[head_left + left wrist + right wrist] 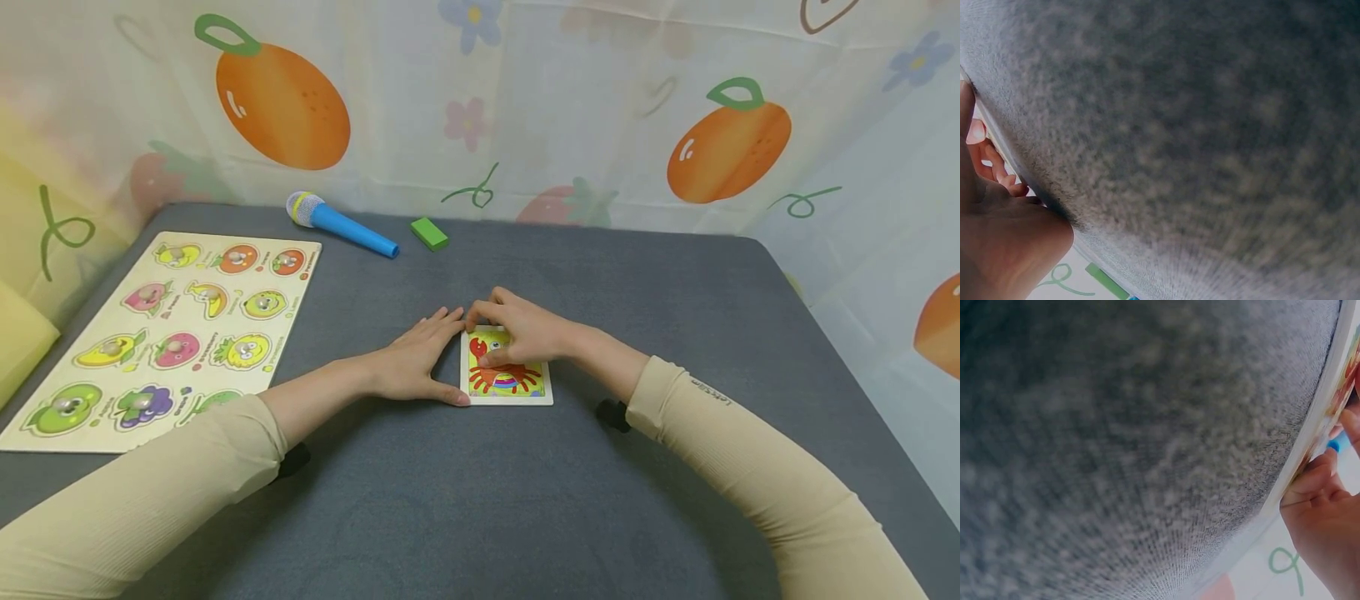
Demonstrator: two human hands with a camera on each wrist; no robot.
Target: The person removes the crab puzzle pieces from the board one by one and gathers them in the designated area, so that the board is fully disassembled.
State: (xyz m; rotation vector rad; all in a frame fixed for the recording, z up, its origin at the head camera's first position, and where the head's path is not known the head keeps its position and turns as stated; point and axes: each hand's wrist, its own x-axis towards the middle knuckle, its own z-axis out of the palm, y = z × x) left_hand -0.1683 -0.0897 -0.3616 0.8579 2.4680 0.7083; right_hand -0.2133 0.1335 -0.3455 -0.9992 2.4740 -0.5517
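A small square crab puzzle (508,382) with a white border and a red crab picture lies flat on the dark grey table. My left hand (411,360) rests along its left side, fingers extended toward the top corner and thumb at the lower left corner. From the right, my right hand (525,329) reaches over the puzzle, index finger bent at the top left edge and thumb on the picture. Its palm and fingers cover the upper right of the crab. In the right wrist view, the curled fingers of that hand meet the white-edged board (1310,425).
A large wooden fruit puzzle board (187,325) with knobbed pieces lies to the left. Toward the back are a blue toy microphone (345,225) and a green block (429,234). A fruit-printed curtain (570,108) hangs behind the grey table (480,500).
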